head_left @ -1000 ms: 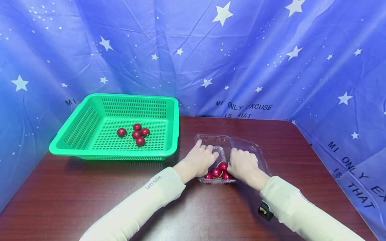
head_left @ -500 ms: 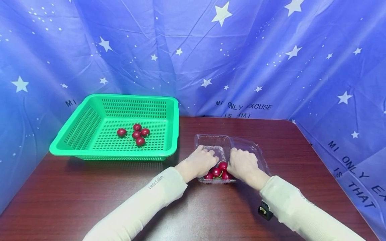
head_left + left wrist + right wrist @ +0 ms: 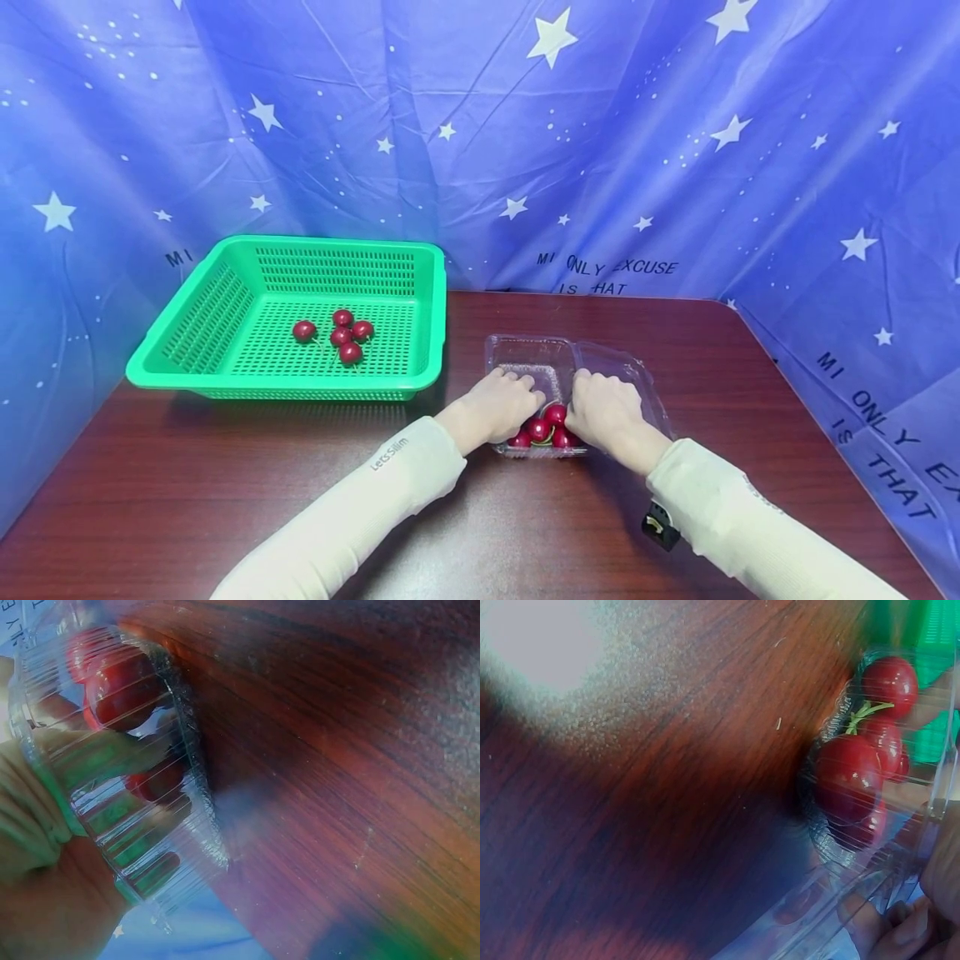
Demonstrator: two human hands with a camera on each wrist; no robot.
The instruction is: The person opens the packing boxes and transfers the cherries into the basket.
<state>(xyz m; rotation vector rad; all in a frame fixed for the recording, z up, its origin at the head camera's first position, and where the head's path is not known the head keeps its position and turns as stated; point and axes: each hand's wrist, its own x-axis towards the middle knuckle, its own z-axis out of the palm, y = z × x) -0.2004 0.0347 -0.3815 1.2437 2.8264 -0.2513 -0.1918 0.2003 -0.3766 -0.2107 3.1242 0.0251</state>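
A clear plastic clamshell box lies open on the table, its lid folded out to the right. Several red cherries with green stems lie at its near end. My left hand reaches into the box from the left. Through the plastic in the left wrist view, its thumb and fingers lie around a dark red cherry, seemingly pinching it. My right hand grips the box at the side where the lid joins; its curled fingers show behind the plastic.
To the left stands a green slotted basket with several cherries on its floor. The dark red wooden table carries everything. A blue curtain with white stars hangs behind and at both sides.
My left hand has drawn its fingers back slightly from the far end of the box and down toward the cherries. My right hand and the box have stayed put.
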